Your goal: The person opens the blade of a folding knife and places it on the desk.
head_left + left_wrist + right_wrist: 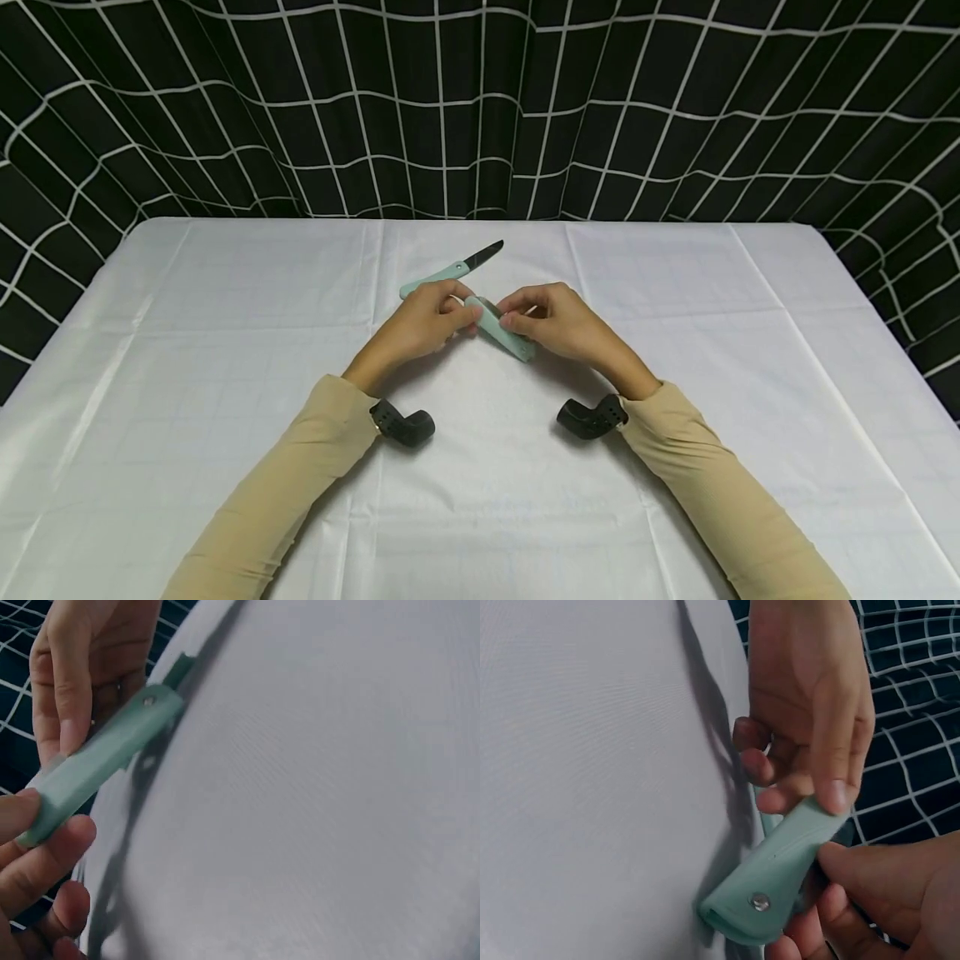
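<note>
My left hand (422, 323) pinches one end of a mint-green folding knife (512, 340) between thumb and fingers. The knife's handle slants down to the right over the table, its riveted end away from the left hand. Along the handle's upper side shows the dark blade (491, 307), lying mostly folded in. My right hand (561, 323) pinches at that blade with thumb and fingertips, which partly hide it in the right wrist view. Behind the left hand lies a second mint-green folding knife (435, 277) on the cloth, its dark blade swung out toward the upper right.
A white cloth (480, 500) with fold creases covers the table. Beyond the far edge hangs a black curtain (450, 108) with a white grid. Each wrist carries a black camera mount, the left one (405, 425) and the right one (591, 418) just above the cloth.
</note>
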Available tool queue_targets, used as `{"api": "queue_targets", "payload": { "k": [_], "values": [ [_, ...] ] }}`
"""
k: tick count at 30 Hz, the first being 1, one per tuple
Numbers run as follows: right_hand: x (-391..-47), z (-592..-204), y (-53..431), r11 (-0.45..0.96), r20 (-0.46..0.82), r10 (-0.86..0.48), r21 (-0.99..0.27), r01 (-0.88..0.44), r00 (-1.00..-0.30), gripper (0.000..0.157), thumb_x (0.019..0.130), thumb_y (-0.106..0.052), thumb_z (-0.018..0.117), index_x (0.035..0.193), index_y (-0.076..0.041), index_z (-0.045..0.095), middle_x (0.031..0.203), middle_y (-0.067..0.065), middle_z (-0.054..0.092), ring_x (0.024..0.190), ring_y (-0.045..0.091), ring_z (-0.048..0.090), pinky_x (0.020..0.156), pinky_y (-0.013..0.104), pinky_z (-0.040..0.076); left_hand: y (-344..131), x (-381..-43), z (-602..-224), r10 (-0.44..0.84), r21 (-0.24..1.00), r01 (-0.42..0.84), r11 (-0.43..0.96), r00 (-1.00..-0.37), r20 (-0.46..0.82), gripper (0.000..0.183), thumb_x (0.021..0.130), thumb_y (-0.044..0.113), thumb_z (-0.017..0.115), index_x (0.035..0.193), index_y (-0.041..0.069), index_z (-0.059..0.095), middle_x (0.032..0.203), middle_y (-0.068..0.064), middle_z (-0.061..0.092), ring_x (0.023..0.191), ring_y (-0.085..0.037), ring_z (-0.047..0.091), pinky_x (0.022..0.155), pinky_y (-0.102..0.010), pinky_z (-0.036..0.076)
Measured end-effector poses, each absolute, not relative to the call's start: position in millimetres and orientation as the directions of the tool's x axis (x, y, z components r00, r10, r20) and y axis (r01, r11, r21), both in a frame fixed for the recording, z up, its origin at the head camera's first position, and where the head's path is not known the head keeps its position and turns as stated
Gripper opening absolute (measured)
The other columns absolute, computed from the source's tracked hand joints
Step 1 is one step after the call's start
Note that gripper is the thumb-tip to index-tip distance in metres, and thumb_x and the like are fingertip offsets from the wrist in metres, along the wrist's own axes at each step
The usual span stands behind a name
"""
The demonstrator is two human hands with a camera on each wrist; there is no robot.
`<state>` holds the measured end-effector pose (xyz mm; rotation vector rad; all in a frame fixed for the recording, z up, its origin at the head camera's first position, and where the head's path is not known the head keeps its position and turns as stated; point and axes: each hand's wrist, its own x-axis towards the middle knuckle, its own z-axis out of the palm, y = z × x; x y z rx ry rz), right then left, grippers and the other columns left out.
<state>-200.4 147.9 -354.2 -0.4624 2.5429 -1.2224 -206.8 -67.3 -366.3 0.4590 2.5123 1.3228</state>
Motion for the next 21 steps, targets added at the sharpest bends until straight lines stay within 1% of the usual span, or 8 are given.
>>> {"api": "queue_targets", "payload": {
  "k": [2,5,9,14,21],
  "values": [
    [-199,-352,147,0.579,-0.107,-0.396,-0.800,-0.158,-0.912,0.025,0.097,-0.015,0.063,0.117,-0.003,0.070,0.108,0.015,0.069,0.079,0.014,0.065,0.068,0.024,0.049,-67,-205,-363,0.406,0.853,0.150,0.499,-0.911,-0.077,0.030,0.101,0.025,0.057,0.121,0.003,0.058,0.090,-0.009,0.075,0.063,-0.011,0.049,0.060,-0.024,0.038],
    [-199,-348,146,0.565,-0.071,-0.385,-0.807,-0.174,-0.920,0.023,0.097,-0.016,0.062,0.115,-0.004,0.070,0.110,0.015,0.070,0.079,0.015,0.065,0.068,0.024,0.048,-67,-204,-358,0.408,0.863,0.164,0.478,-0.911,-0.053,0.031,0.102,0.027,0.056,0.122,0.004,0.056,0.091,-0.008,0.075,0.070,-0.013,0.048,0.067,-0.026,0.038],
    [-198,-344,146,0.547,-0.016,-0.376,-0.811,-0.208,-0.926,0.023,0.097,-0.017,0.063,0.113,-0.003,0.072,0.108,0.016,0.071,0.075,0.017,0.064,0.066,0.023,0.046,-65,-201,-352,0.408,0.866,0.183,0.465,-0.913,-0.026,0.029,0.102,0.030,0.056,0.119,0.007,0.057,0.090,-0.007,0.076,0.076,-0.015,0.048,0.072,-0.029,0.038],
    [-197,-342,146,0.526,0.016,-0.380,-0.819,-0.230,-0.925,0.022,0.097,-0.016,0.064,0.112,-0.002,0.072,0.104,0.017,0.071,0.071,0.018,0.063,0.063,0.021,0.045,-64,-198,-348,0.408,0.872,0.190,0.451,-0.913,-0.012,0.027,0.102,0.032,0.056,0.116,0.009,0.058,0.091,-0.009,0.076,0.076,-0.016,0.048,0.071,-0.028,0.038],
    [-196,-342,146,0.548,0.056,-0.367,-0.794,-0.264,-0.929,0.019,0.095,-0.014,0.066,0.108,-0.003,0.074,0.104,0.016,0.074,0.074,0.018,0.067,0.063,0.022,0.046,-63,-197,-345,0.407,0.866,0.183,0.465,-0.913,-0.026,0.025,0.102,0.031,0.055,0.115,0.010,0.057,0.091,-0.009,0.076,0.073,-0.016,0.050,0.068,-0.028,0.038]
  ]
}}
